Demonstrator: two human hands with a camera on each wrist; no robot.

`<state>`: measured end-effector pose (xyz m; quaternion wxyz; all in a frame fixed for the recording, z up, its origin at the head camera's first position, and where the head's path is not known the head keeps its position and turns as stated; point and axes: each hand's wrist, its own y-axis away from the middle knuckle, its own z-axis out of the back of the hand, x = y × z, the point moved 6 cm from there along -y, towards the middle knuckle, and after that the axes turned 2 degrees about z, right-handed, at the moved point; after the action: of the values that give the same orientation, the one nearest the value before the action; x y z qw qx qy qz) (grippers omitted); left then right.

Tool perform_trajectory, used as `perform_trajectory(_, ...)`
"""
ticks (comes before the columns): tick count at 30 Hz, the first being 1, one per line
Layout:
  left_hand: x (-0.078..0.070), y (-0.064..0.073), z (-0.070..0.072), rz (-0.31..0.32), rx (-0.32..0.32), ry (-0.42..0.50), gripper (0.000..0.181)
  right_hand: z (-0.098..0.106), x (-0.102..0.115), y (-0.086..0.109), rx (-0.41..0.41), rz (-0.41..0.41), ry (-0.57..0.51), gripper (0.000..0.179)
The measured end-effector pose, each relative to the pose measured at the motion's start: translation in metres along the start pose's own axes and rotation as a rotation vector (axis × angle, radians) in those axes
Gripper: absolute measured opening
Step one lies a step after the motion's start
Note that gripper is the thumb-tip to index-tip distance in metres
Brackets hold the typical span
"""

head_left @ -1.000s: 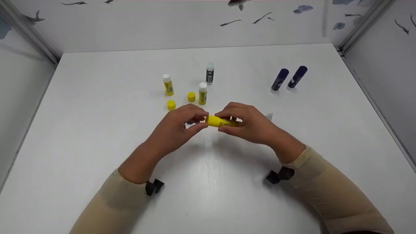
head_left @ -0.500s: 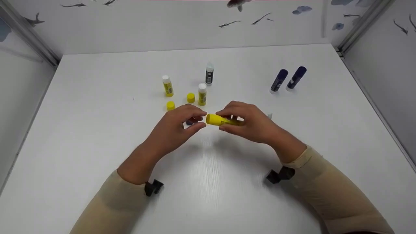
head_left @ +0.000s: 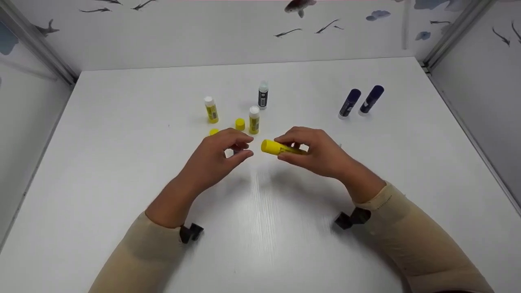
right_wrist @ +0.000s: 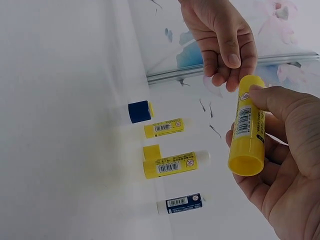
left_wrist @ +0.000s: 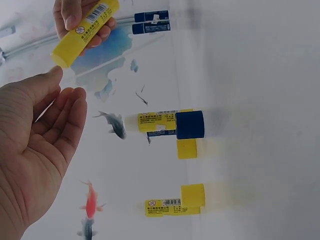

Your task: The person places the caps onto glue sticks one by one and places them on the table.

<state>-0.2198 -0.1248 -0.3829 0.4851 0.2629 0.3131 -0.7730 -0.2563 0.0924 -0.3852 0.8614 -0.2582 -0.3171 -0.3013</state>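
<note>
My right hand [head_left: 313, 154] grips a yellow glue stick [head_left: 270, 147], its capped end pointing left, above the table. In the right wrist view its round base end faces the camera. My left hand [head_left: 215, 158] hovers just left of the cap with loosely bent fingers and a gap between; nothing is held in it. Behind the left fingers a dark blue cap [left_wrist: 190, 124] stands on the table, mostly hidden in the head view. Two uncapped yellow glue sticks, one at left [head_left: 211, 110] and one nearer the middle [head_left: 254, 121], stand upright beyond the hands.
Two yellow caps, one in plain sight [head_left: 240, 124] and one partly behind the left hand [head_left: 214, 132], lie near those sticks. An uncapped dark blue glue stick [head_left: 263, 97] stands farther back. Two capped dark blue glue sticks [head_left: 349, 103] stand at the right. White panels enclose the table [head_left: 122, 101].
My left fingers, at the cap end of the glue stick a second ago, have drawn away to the left. The right hand still holds the stick and has shifted slightly right.
</note>
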Motion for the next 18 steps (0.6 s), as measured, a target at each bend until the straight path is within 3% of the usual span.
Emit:
perform_trajectory(10,0.003,-0.008,0.004,0.021,0.003,0.005,0.032,0.018,-0.004,0.002,-0.096,-0.028,0.028,0.044)
perform_trajectory(18,0.009,-0.015,0.002,0.055,0.010,0.040,0.032,0.037,-0.020,0.003,-0.218,-0.143,-0.099,0.037)
